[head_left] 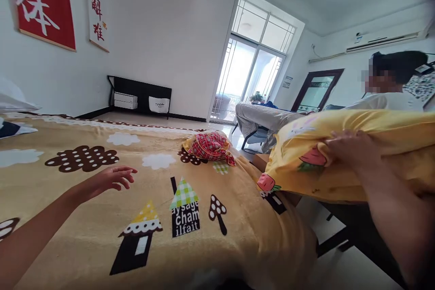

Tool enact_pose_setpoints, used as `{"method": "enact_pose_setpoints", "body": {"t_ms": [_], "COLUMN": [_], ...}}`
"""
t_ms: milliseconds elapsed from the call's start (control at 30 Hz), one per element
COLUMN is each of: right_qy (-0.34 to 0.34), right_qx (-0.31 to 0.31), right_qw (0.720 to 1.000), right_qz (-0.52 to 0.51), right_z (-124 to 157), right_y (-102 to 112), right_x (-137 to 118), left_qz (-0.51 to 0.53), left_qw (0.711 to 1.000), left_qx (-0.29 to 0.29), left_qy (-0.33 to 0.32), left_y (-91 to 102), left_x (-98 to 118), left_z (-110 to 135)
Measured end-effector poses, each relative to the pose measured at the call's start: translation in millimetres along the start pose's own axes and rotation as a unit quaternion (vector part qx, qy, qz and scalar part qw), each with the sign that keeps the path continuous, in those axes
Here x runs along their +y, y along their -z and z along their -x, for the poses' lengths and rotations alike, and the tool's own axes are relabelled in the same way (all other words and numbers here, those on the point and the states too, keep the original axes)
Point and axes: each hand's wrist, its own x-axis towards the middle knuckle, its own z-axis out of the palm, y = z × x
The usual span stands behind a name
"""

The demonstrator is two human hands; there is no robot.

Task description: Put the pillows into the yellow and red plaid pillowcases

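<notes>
Red banner [57, 9] on wall [163, 31].

Daylight floods through glazed sliding doors [254, 77], blown nearly white, while the upper-right corner falls into dark vignetting, wide-angle distortion stretches the frame's edges and the right hand [355, 148] blurs softly.

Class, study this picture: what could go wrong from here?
1. Only the right hand holds the yellow cloth; the left hand is off it, so it might slip.
2. The plaid cloth lies near the edge of the blanket, so a tug could drop it.
3. A person is beyond the yellow cloth; a wide swing might bump them.
</notes>
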Motion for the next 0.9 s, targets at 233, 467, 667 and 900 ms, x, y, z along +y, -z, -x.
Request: {"method": "enact_pose_setpoints", "body": {"t_ms": [233, 467, 667, 900], "right_qy": [0.23, 0.224, 0.185, 0.099], "right_qx": [-0.042, -0.084, -0.108, -0.146], "right_qw": [0.71, 0.673, 0.696, 0.707], "right_qz": [0.664, 0.7, 0.685, 0.684], "right_z": [-18, -21, -26, -21], "right_y": [-11, -11, -15, -28], "right_x": [33, 26, 22, -1], "left_qz": [-0.057, -0.072, -0.062, -0.072], "left_qw": [0.997, 0.997, 0.997, 0.996], "left_qx": [-0.03, -0.001, 0.019, 0.047], "left_qy": [0.033, 0.041, 0.029, 0.024], "left_y": [27.5, 19.7, 21.2, 27.2], "left_x": [-1, -6, 2, -2], "left_z": [6, 1, 8, 5]}}
